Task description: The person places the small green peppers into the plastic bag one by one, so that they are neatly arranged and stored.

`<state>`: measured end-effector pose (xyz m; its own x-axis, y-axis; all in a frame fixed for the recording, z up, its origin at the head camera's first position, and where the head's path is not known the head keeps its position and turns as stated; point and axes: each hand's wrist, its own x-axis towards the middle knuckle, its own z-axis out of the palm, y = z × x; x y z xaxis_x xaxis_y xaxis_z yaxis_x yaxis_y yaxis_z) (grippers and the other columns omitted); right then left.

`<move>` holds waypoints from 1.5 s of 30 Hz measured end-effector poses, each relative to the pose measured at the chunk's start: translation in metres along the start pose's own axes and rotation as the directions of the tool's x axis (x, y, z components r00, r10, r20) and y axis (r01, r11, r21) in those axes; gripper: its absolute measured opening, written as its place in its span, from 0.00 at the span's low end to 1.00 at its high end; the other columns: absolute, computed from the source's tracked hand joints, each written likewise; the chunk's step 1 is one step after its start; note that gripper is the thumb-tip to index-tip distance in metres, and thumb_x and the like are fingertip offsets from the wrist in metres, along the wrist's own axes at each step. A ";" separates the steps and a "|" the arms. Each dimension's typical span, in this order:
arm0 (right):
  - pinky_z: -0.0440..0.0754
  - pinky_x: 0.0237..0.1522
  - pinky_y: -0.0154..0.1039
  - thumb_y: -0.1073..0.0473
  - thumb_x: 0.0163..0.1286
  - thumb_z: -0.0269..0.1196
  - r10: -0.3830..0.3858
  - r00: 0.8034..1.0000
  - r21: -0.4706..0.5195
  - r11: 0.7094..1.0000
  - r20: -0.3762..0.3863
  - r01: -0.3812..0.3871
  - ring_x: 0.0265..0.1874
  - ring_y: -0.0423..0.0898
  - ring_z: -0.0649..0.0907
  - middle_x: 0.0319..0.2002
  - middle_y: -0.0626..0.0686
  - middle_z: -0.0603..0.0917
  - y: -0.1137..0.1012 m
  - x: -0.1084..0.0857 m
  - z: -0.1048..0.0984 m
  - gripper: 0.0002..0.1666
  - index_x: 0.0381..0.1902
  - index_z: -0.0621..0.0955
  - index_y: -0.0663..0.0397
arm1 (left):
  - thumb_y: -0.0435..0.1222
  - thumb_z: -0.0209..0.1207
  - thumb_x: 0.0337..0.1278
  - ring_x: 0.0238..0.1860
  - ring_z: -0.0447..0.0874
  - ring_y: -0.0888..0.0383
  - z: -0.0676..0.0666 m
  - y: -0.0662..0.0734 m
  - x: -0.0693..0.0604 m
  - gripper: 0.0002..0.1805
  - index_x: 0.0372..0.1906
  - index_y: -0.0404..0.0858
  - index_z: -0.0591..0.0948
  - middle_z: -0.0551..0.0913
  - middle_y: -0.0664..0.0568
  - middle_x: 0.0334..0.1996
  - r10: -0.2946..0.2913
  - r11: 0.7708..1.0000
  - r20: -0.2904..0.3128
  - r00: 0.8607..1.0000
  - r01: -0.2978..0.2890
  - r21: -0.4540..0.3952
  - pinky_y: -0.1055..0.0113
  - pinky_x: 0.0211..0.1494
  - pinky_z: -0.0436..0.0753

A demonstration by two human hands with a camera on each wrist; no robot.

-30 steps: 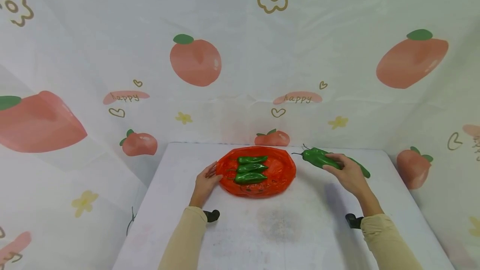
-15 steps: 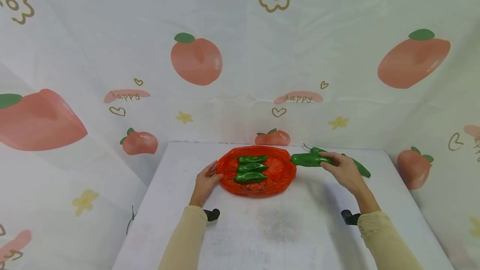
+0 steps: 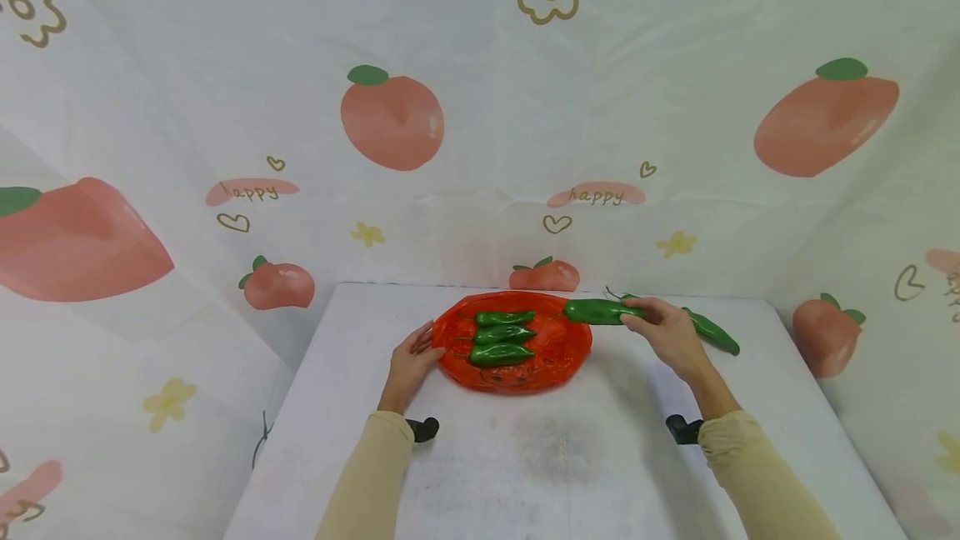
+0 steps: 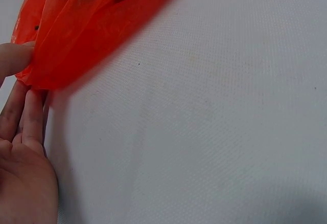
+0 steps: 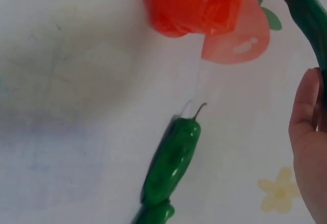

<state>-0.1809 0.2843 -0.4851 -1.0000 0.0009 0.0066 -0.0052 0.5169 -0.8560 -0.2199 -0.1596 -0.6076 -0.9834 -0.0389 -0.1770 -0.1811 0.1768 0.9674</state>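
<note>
My left hand pinches the left edge of a red plastic bag; the left wrist view has the thumb on top of the film and fingers beneath. Three green peppers lie in a column on the bag's left half. In my right hand is a long green pepper, gripped by its right end, its left end over the bag's upper right edge. The right wrist view shows that pepper raised beside the red bag, its gripped end partly out of frame.
More green peppers lie on the white table around and behind the right hand, two of them end to end in the right wrist view. A white printed cloth hangs behind the table. Black devices sit at both wrists.
My right hand has carried the gripped pepper to the left, from beside the bag to over its right edge. The left hand and the three peppers on the bag have stayed put.
</note>
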 end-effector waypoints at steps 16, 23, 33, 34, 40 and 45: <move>0.82 0.64 0.50 0.49 0.75 0.63 0.049 0.997 0.110 0.992 0.066 -0.057 0.49 0.46 0.89 0.63 0.64 0.81 -0.011 0.019 0.030 0.30 0.68 0.76 0.59 | 0.36 0.66 0.64 0.71 0.74 0.46 0.000 0.003 0.000 0.32 0.73 0.49 0.73 0.76 0.46 0.70 0.000 1.000 0.008 1.000 0.000 0.001 0.50 0.76 0.74; 0.86 0.61 0.47 0.49 0.75 0.63 0.075 0.996 0.109 0.991 0.054 -0.080 0.52 0.53 0.86 0.61 0.63 0.82 -0.013 0.026 0.043 0.28 0.67 0.77 0.57 | 0.35 0.67 0.64 0.71 0.74 0.46 -0.002 0.004 0.000 0.32 0.73 0.49 0.73 0.76 0.46 0.71 -0.014 1.000 0.012 1.000 0.014 -0.006 0.50 0.75 0.74; 0.82 0.65 0.56 0.53 0.74 0.64 0.098 0.991 0.096 0.990 0.086 -0.106 0.59 0.60 0.82 0.63 0.61 0.81 -0.017 0.035 0.062 0.24 0.64 0.80 0.55 | 0.35 0.67 0.64 0.72 0.73 0.46 -0.004 0.003 0.002 0.33 0.73 0.49 0.72 0.75 0.45 0.71 -0.018 1.000 0.025 1.000 0.018 -0.014 0.50 0.76 0.73; 0.83 0.64 0.55 0.54 0.74 0.64 0.101 0.991 0.085 0.990 0.088 -0.108 0.60 0.59 0.82 0.63 0.61 0.81 -0.017 0.036 0.064 0.23 0.63 0.81 0.55 | 0.36 0.67 0.64 0.72 0.73 0.46 -0.003 0.002 0.002 0.33 0.73 0.49 0.72 0.75 0.45 0.71 -0.020 1.000 0.024 1.000 0.020 -0.013 0.50 0.76 0.73; 0.84 0.64 0.53 0.55 0.75 0.62 0.133 0.985 0.044 0.989 0.107 -0.139 0.60 0.59 0.82 0.64 0.61 0.80 -0.021 0.042 0.076 0.23 0.64 0.80 0.56 | 0.36 0.68 0.63 0.70 0.75 0.48 -0.002 -0.004 0.004 0.33 0.72 0.51 0.74 0.77 0.47 0.69 -0.015 1.000 0.010 1.000 0.016 -0.010 0.51 0.74 0.76; 0.85 0.63 0.51 0.56 0.75 0.63 0.125 0.986 0.054 0.990 0.106 -0.132 0.57 0.58 0.82 0.62 0.62 0.82 -0.023 0.046 0.085 0.22 0.63 0.81 0.57 | 0.36 0.68 0.62 0.70 0.75 0.49 -0.002 -0.005 0.005 0.32 0.71 0.52 0.75 0.77 0.49 0.69 -0.017 1.000 0.008 1.000 0.018 -0.014 0.52 0.75 0.75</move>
<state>-0.2276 0.1996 -0.5088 -0.9875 -0.0251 -0.1557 0.1263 0.4654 -0.8760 -0.2239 -0.1628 -0.6127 -0.9802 -0.0342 -0.1953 -0.1982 0.1620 0.9667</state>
